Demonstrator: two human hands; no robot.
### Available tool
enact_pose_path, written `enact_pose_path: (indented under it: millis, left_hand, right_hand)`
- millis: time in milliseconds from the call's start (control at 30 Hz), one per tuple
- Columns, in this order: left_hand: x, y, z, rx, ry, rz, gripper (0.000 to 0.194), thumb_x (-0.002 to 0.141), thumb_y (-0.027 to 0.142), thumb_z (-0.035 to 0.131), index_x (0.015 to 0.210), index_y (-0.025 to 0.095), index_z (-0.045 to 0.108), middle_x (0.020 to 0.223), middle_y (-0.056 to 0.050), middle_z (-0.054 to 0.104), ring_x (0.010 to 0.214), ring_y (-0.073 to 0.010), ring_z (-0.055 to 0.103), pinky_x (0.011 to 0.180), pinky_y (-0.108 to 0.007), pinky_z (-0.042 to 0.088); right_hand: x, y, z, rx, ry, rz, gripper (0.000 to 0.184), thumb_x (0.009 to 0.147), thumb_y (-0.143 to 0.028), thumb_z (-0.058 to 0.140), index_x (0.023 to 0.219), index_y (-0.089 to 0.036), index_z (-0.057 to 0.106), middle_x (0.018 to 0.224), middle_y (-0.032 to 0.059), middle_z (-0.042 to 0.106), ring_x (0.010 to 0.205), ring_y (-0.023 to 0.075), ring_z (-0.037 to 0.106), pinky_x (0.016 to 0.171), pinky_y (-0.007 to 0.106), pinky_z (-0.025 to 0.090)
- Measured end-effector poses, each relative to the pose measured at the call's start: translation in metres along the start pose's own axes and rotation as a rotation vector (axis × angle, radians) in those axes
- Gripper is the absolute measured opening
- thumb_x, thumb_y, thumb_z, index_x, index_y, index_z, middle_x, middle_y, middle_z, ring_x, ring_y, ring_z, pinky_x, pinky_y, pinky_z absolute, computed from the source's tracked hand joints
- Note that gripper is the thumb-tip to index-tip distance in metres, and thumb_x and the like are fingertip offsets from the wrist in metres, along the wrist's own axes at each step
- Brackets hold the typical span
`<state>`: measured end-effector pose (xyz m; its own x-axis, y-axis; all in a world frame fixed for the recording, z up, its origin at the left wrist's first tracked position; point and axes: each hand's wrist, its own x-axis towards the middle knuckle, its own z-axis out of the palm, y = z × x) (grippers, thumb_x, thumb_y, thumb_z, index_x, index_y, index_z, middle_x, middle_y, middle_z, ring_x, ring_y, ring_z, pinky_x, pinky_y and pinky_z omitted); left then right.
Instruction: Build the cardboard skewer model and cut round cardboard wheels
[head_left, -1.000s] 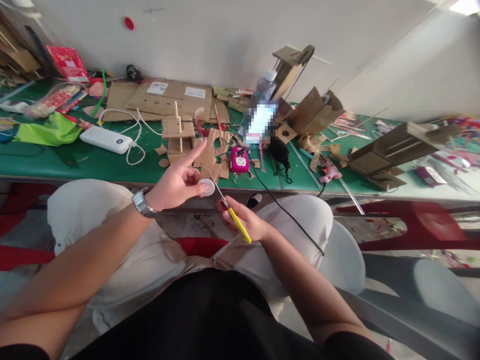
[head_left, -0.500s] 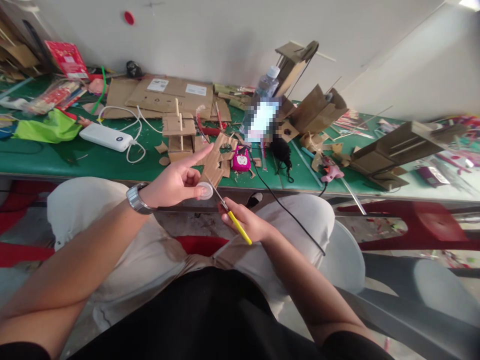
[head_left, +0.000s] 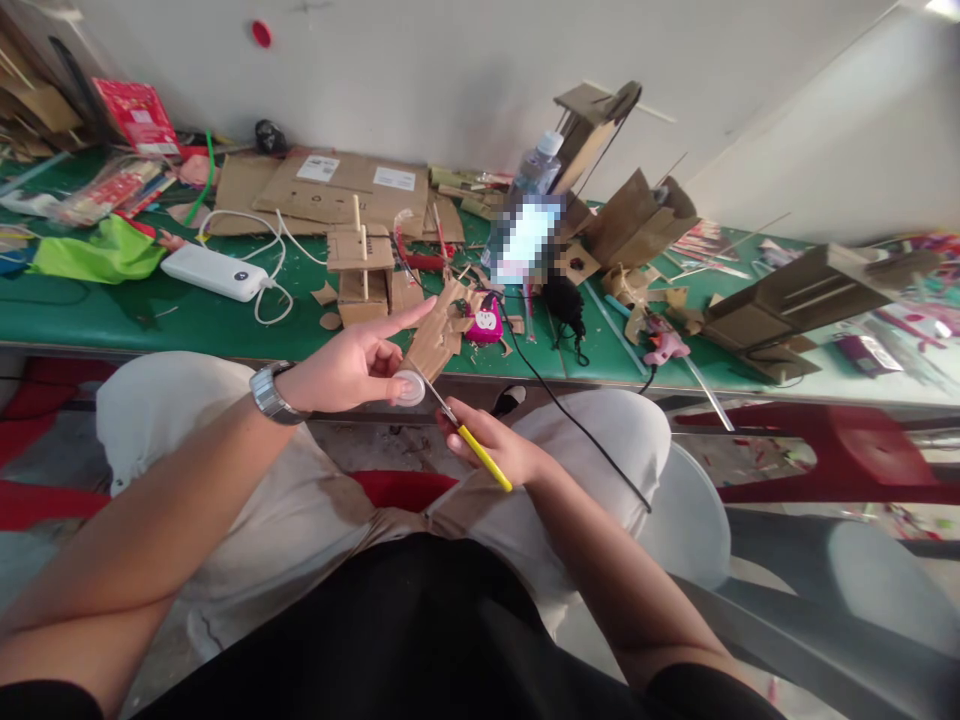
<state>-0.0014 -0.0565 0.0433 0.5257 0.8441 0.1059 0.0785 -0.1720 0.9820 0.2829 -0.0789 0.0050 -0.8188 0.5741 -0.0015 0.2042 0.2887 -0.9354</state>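
My left hand (head_left: pixel 352 365) pinches a small round translucent lid (head_left: pixel 407 388) under its thumb, against a brown piece of cardboard (head_left: pixel 435 345). Its index finger points out along the cardboard, and the other fingers curl in. A pair of scissors (head_left: pixel 448 410) with a yellow handle is in my right hand (head_left: pixel 499 440), fingers wrapped round the grip. The metal blades reach up to the cardboard edge right beside the lid. How far apart the blades are is too small to tell. Both hands are held above my lap, at the table's front edge.
On the green table (head_left: pixel 292 345) lie a white power bank (head_left: pixel 214 272), a cardboard stand with sticks (head_left: pixel 360 265), a pink case (head_left: pixel 484 320) and a lit phone (head_left: pixel 527 240). A pink glue gun (head_left: pixel 664 347) rests at the right. A black cable (head_left: pixel 570 415) hangs over the edge.
The cardboard has turned slightly, showing more of its face beside the scissors. The scissors' handle has shifted a little to the right. My left hand stays nearly in place with the lid.
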Motion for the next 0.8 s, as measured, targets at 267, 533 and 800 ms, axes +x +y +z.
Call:
enact_pose_path:
  millis: [267, 533, 800]
  left_hand:
    - [0.000, 0.005, -0.004, -0.025, -0.049, -0.028, 0.107, 0.085, 0.013, 0.085, 0.176, 0.031, 0.031, 0.071, 0.003, 0.071, 0.058, -0.0121, 0.064, 0.057, -0.022, 0.055]
    - [-0.002, 0.009, -0.006, -0.017, -0.125, -0.079, 0.106, 0.085, 0.014, 0.086, 0.175, 0.033, 0.033, 0.071, 0.002, 0.074, 0.057, -0.0138, 0.069, 0.053, -0.020, 0.053]
    - [-0.004, 0.002, -0.011, 0.036, -0.185, -0.083, 0.105, 0.090, 0.016, 0.082, 0.176, 0.036, 0.027, 0.071, 0.003, 0.071, 0.054, -0.0112, 0.062, 0.049, -0.018, 0.043]
  right_hand:
    - [0.000, 0.002, 0.005, -0.029, -0.010, 0.037, 0.042, 0.111, -0.064, 0.052, 0.101, -0.022, 0.048, 0.076, -0.0053, 0.050, 0.063, 0.0112, 0.040, 0.061, 0.026, 0.034]
    - [0.000, 0.003, 0.001, -0.008, -0.092, 0.010, 0.047, 0.111, -0.068, 0.045, 0.103, -0.021, 0.048, 0.082, -0.0030, 0.052, 0.069, 0.0123, 0.043, 0.065, 0.026, 0.037]
    - [-0.001, -0.003, 0.001, -0.051, -0.114, 0.074, 0.046, 0.111, -0.066, 0.048, 0.099, -0.022, 0.049, 0.076, -0.0050, 0.050, 0.065, 0.0116, 0.040, 0.064, 0.026, 0.034]
